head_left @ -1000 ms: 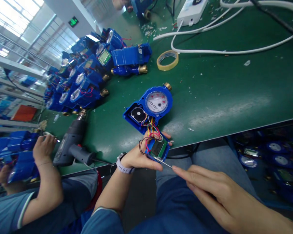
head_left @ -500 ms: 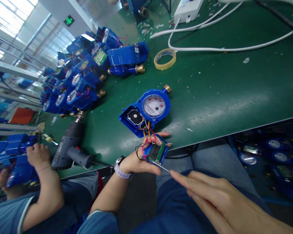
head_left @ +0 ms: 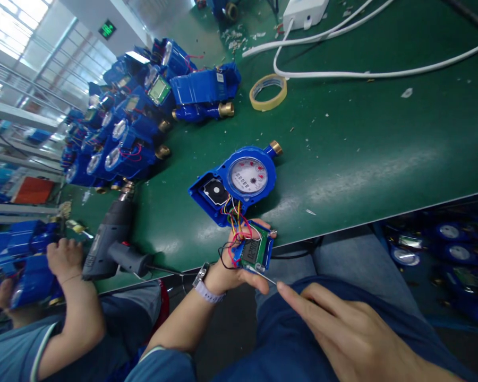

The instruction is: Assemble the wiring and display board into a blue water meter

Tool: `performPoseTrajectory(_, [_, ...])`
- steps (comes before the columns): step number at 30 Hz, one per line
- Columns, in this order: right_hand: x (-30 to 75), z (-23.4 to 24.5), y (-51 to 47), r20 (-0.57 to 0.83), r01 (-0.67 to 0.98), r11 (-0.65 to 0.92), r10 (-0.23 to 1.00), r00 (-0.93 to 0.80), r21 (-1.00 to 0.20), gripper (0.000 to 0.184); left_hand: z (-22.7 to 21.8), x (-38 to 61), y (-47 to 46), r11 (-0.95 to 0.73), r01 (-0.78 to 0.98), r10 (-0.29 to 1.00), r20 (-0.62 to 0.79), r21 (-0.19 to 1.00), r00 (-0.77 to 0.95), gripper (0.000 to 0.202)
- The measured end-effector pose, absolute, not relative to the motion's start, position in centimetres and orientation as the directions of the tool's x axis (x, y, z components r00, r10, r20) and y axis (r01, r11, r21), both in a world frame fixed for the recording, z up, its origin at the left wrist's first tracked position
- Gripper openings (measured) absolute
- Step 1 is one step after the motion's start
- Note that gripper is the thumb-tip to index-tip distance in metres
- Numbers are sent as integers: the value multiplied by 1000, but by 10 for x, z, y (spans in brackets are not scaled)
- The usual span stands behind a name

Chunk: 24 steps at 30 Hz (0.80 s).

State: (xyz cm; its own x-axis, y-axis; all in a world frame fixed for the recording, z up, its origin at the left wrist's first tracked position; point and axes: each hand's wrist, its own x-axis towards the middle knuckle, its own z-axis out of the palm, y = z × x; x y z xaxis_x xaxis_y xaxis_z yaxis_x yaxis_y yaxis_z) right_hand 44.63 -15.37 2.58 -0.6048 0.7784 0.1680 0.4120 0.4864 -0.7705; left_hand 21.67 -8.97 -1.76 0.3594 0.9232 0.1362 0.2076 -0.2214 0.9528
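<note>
A blue water meter [head_left: 249, 178] with a round dial and an open side box lies on the green bench. Coloured wires [head_left: 236, 215] run from the box to a green circuit board with a display [head_left: 255, 249], set in a small blue frame. My left hand [head_left: 242, 273] is closed around this board from below, beyond the bench's near edge. In my right hand [head_left: 342, 318] is a tool with a thin metal shaft [head_left: 266, 278]; its handle is hidden by the hand. The index finger lies along the shaft, whose tip is at the board's lower corner.
Many blue meters [head_left: 131, 122] are heaped at the back left, near a heat gun [head_left: 113, 239]. A tape roll [head_left: 268, 92], white cable [head_left: 354, 74] and power strip [head_left: 305, 13] lie farther back. A co-worker's hand [head_left: 66, 260] is at left. More meters [head_left: 458, 252] sit lower right.
The view has shifted slightly. My left hand and the board have tilted a little, and the right hand's fingers look more curled. The shaft's tip stays at the board's corner.
</note>
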Motion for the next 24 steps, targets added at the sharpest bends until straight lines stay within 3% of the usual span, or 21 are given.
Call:
performPoseTrajectory(6, [438,24,-154,87,286,285,831,-550,-915,51,-15,221,-89,-242,189,924,166,952,346,82])
performPoseTrajectory(9, [435,14,-154,147,219,328,800,-581,-919,49,-14,221,-89,-227,210,923,142,951,357,82])
performPoseTrajectory(13, [433,2,-153,206,293,441,785,-584,-848,45,-16,221,-92,-216,211,928,134,953,346,85])
performPoseTrajectory(21, [434,22,-133,80,269,318,768,-635,-909,42,-29,205,-104,-143,114,941,99,983,325,92])
performPoseTrajectory(24, [445,27,-131,93,306,346,783,-616,-887,42,-34,200,-107,-99,95,952,67,990,300,97])
